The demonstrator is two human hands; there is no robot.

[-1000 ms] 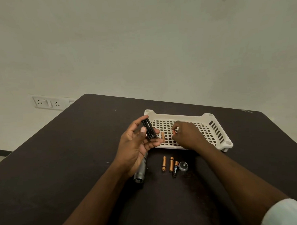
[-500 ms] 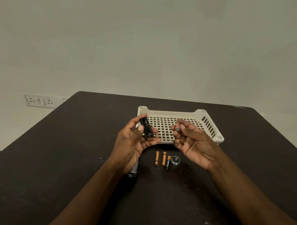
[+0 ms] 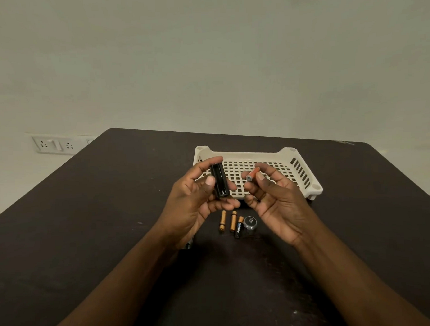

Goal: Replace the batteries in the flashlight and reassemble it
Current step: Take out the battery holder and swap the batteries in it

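My left hand (image 3: 198,203) grips a black battery holder (image 3: 219,180), its slots facing up. My right hand (image 3: 272,197) pinches a small orange battery (image 3: 252,174) between thumb and fingers, a short gap to the right of the holder. Three batteries (image 3: 232,222) lie side by side on the dark table below my hands, with the round flashlight cap (image 3: 250,222) just right of them. The silver flashlight body (image 3: 188,244) is mostly hidden under my left wrist.
A white perforated tray (image 3: 292,159) stands on the dark table (image 3: 88,230) behind my hands. Wall sockets (image 3: 53,144) sit on the wall at the far left, beyond the table's edge.
My right hand has come out of the tray holding a battery, lifted it and turned palm up beside the holder. My left hand has kept the holder almost still.
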